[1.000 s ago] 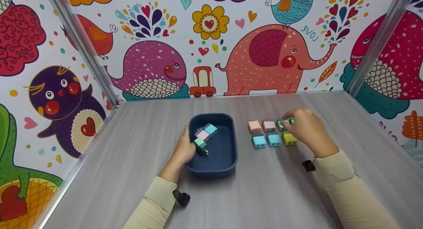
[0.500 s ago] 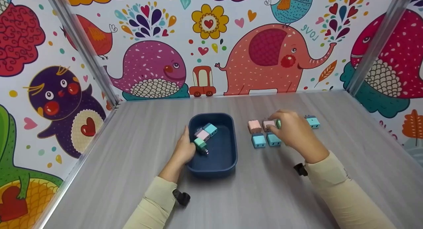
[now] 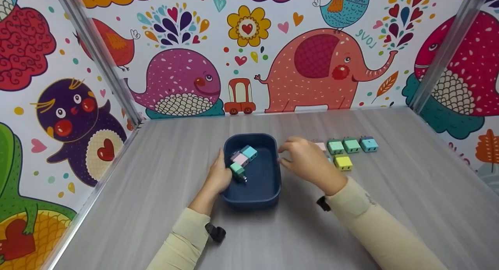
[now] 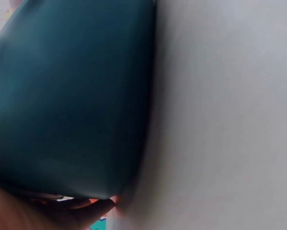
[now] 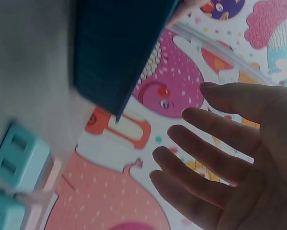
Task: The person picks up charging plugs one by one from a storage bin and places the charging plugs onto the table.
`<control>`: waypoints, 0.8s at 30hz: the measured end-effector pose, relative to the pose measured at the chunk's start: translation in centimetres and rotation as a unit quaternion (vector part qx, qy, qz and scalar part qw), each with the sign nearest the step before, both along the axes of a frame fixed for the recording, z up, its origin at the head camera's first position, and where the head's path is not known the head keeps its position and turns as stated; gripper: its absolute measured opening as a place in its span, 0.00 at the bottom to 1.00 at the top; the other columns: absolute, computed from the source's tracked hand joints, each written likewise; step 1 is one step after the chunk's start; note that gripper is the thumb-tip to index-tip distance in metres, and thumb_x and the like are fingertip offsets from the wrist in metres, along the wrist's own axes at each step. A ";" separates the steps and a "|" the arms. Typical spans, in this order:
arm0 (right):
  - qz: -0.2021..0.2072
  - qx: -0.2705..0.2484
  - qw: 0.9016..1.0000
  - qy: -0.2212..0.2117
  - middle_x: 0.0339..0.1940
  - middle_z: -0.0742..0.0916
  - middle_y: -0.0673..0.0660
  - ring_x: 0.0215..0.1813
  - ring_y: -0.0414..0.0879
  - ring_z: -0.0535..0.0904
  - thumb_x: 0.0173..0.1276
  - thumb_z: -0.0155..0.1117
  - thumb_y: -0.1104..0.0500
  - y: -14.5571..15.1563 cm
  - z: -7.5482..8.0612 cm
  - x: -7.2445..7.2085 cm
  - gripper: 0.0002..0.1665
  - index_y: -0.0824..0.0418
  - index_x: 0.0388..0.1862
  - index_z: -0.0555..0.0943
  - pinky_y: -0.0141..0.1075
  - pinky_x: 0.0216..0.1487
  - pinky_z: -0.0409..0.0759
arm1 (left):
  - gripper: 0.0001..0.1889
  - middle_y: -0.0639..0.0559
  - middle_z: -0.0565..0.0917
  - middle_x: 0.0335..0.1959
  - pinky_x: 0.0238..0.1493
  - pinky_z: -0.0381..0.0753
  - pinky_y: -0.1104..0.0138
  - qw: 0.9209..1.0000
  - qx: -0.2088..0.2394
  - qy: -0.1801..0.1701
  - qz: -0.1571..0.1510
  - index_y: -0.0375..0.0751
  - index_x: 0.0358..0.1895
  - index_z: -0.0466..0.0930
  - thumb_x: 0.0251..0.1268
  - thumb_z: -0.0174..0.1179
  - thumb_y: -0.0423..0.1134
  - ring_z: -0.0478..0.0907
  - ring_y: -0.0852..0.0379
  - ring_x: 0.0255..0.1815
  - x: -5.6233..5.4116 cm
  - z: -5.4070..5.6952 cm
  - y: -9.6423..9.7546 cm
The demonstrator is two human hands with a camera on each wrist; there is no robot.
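Note:
A dark blue plastic bin (image 3: 251,198) stands mid-table with a blue charger plug (image 3: 248,152), a pink charger plug (image 3: 239,159) and a green charger plug (image 3: 236,168) against its left side. My left hand (image 3: 216,174) grips the left wall, thumb side over the rim. In the left wrist view, the bin wall (image 4: 71,96) fills much of the picture. My right hand (image 3: 306,161) hovers by the bin's right rim; the right wrist view shows its fingers (image 5: 205,148) spread, holding nothing. It hides some plugs behind it.
Right of the bin, two rows of USB charger plugs include two green, a blue plug (image 3: 368,144), a yellow plug (image 3: 343,163) and a partly hidden pink plug (image 3: 319,146). Blue plugs (image 5: 21,155) show in the right wrist view. A printed wall (image 3: 241,59) borders the table.
My right hand has moved left from above the green plugs to the bin's right rim, uncovering the green and yellow plugs. The left hand and bin have stayed put.

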State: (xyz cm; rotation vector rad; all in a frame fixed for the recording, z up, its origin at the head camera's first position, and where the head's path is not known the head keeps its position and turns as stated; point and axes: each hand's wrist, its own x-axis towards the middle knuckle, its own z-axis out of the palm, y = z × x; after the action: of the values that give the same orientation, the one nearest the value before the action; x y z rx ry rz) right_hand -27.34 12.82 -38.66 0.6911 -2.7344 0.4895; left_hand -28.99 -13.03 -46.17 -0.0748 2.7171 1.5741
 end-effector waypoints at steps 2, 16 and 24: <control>0.012 0.003 1.000 -0.006 0.45 0.90 0.59 0.48 0.52 0.89 0.68 0.80 0.56 -1.1 0.0 -0.2 0.15 0.61 0.49 0.92 0.46 0.53 0.89 | 0.41 0.29 0.50 0.86 0.85 0.47 0.46 1.000 -0.001 -0.002 0.002 0.29 0.86 0.41 0.71 0.41 0.20 0.46 0.35 0.87 0.0 0.0 0.0; 0.105 0.013 0.993 -0.048 0.47 0.92 0.60 0.48 0.49 0.90 0.70 0.77 0.59 -7.7 -3.2 -1.7 0.15 0.65 0.52 0.91 0.42 0.54 0.89 | 0.41 0.27 0.52 0.85 0.84 0.51 0.45 1.000 -0.014 0.006 -0.002 0.27 0.86 0.41 0.70 0.43 0.21 0.50 0.34 0.86 0.0 0.0 -0.2; 0.100 0.006 0.995 -0.028 0.45 0.92 0.63 0.47 0.52 0.90 0.69 0.76 0.59 -9.7 -4.3 -2.4 0.16 0.69 0.50 0.90 0.44 0.52 0.89 | 0.42 0.24 0.55 0.83 0.83 0.55 0.45 0.999 -0.037 0.029 -0.010 0.24 0.85 0.43 0.66 0.44 0.20 0.53 0.32 0.84 -0.1 -0.1 -0.2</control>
State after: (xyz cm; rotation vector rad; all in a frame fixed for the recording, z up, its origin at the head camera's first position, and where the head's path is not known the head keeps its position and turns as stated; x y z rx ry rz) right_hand -29.70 3.17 -42.93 0.9752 -2.7365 0.5434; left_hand -29.06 -13.23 -46.30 -0.0004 2.8112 1.4933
